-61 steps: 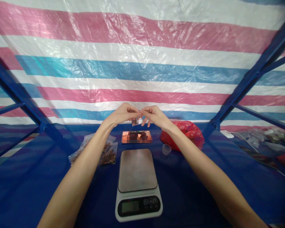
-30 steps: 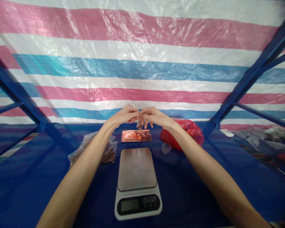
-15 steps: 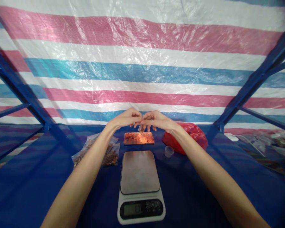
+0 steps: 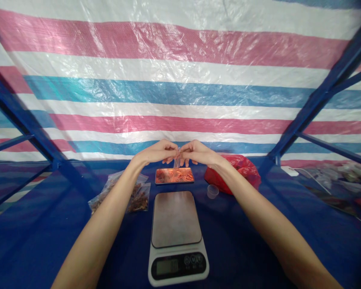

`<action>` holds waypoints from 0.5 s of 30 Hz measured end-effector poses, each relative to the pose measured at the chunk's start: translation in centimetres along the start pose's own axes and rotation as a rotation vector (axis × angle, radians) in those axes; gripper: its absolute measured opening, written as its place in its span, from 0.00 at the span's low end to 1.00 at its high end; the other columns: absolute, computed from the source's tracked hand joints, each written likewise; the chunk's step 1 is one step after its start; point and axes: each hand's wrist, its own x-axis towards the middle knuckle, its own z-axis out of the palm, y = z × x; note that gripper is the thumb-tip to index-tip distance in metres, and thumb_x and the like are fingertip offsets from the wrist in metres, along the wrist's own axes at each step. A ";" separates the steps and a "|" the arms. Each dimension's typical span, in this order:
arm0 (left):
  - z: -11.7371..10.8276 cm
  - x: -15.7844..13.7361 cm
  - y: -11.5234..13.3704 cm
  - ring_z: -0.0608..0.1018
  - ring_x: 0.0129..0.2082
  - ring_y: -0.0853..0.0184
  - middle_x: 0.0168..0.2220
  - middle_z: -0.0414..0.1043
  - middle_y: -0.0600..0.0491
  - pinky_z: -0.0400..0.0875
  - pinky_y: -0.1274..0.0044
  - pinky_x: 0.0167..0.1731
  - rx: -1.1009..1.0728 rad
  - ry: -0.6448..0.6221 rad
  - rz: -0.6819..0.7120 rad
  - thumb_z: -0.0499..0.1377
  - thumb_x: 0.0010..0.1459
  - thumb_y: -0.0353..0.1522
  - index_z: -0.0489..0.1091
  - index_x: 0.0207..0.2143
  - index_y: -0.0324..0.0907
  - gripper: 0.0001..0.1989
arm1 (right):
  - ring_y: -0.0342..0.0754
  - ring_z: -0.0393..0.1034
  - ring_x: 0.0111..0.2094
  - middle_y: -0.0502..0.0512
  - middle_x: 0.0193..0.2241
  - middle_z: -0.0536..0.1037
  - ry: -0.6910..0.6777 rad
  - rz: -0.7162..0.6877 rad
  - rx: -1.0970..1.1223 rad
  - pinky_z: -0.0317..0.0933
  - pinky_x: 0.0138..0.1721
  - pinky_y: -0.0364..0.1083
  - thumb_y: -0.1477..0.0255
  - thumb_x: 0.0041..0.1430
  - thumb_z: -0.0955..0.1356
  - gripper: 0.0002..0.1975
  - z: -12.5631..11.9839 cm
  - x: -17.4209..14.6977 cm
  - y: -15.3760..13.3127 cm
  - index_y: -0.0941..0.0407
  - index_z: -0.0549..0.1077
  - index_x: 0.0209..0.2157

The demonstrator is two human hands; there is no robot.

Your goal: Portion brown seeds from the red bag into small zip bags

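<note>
My left hand point(image 4: 160, 152) and my right hand point(image 4: 197, 153) meet above the far part of the blue table. Between their pinched fingertips hangs a small clear plastic bag point(image 4: 176, 163); its contents, if any, are too small to make out. Just below the hands a phone point(image 4: 174, 176) lies flat, its screen lit with an orange picture. Nearer to me stands a white kitchen scale point(image 4: 177, 218) with a bare metal plate. Its display appears to read zero.
Clear zip bags of brown dried pieces point(image 4: 140, 197) lie at the left, partly behind my forearm. A red plastic bag point(image 4: 247, 170) and a small clear cup point(image 4: 212, 192) are at right. Blue metal posts point(image 4: 308, 108) flank the table before a striped tarp point(image 4: 174, 94).
My hands have drawn slightly apart, and the clear bag now shows more plainly between the fingertips. The picture on the phone screen has changed. The view has shifted slightly.
</note>
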 end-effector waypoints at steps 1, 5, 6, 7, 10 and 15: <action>0.1 0.0 0.0 0.69 0.22 0.73 0.22 0.69 0.56 0.61 0.80 0.24 0.006 0.015 -0.002 0.59 0.63 0.40 0.75 0.27 0.39 0.16 | 0.41 0.74 0.23 0.56 0.29 0.84 0.003 -0.001 0.001 0.51 0.17 0.37 0.71 0.59 0.68 0.10 0.0 0.1 0.0 0.60 0.82 0.34; 0.5 0.2 0.4 0.65 0.20 0.74 0.18 0.65 0.57 0.57 0.79 0.23 0.069 0.137 -0.038 0.58 0.56 0.32 0.69 0.20 0.40 0.12 | 0.43 0.74 0.22 0.55 0.23 0.81 0.048 -0.008 0.036 0.56 0.20 0.39 0.70 0.63 0.65 0.12 0.4 0.5 0.2 0.58 0.77 0.30; 0.7 0.3 0.5 0.64 0.19 0.74 0.17 0.64 0.57 0.56 0.79 0.22 0.098 0.162 -0.057 0.58 0.54 0.31 0.68 0.19 0.40 0.12 | 0.44 0.74 0.21 0.53 0.21 0.79 0.078 -0.003 0.012 0.59 0.22 0.40 0.71 0.63 0.64 0.11 0.6 0.7 0.2 0.58 0.75 0.28; 0.8 0.3 0.7 0.63 0.19 0.74 0.17 0.63 0.57 0.54 0.79 0.21 0.135 0.195 -0.080 0.58 0.52 0.30 0.67 0.17 0.40 0.11 | 0.44 0.73 0.21 0.51 0.19 0.77 0.124 0.006 -0.051 0.61 0.24 0.41 0.72 0.62 0.65 0.11 0.7 0.8 0.2 0.57 0.74 0.26; 1.1 0.4 1.1 0.59 0.18 0.75 0.15 0.58 0.59 0.48 0.77 0.20 0.273 0.302 -0.155 0.59 0.51 0.31 0.63 0.15 0.41 0.13 | 0.46 0.70 0.21 0.50 0.15 0.72 0.352 0.057 -0.417 0.59 0.26 0.43 0.72 0.59 0.68 0.14 1.0 0.8 0.2 0.54 0.68 0.19; 1.5 0.5 1.9 0.61 0.20 0.73 0.17 0.61 0.58 0.51 0.77 0.22 0.289 0.258 -0.062 0.57 0.53 0.32 0.66 0.18 0.41 0.12 | 0.46 0.71 0.21 0.50 0.22 0.78 0.364 0.045 -0.464 0.59 0.26 0.44 0.69 0.63 0.68 0.06 0.6 0.3 0.2 0.54 0.71 0.31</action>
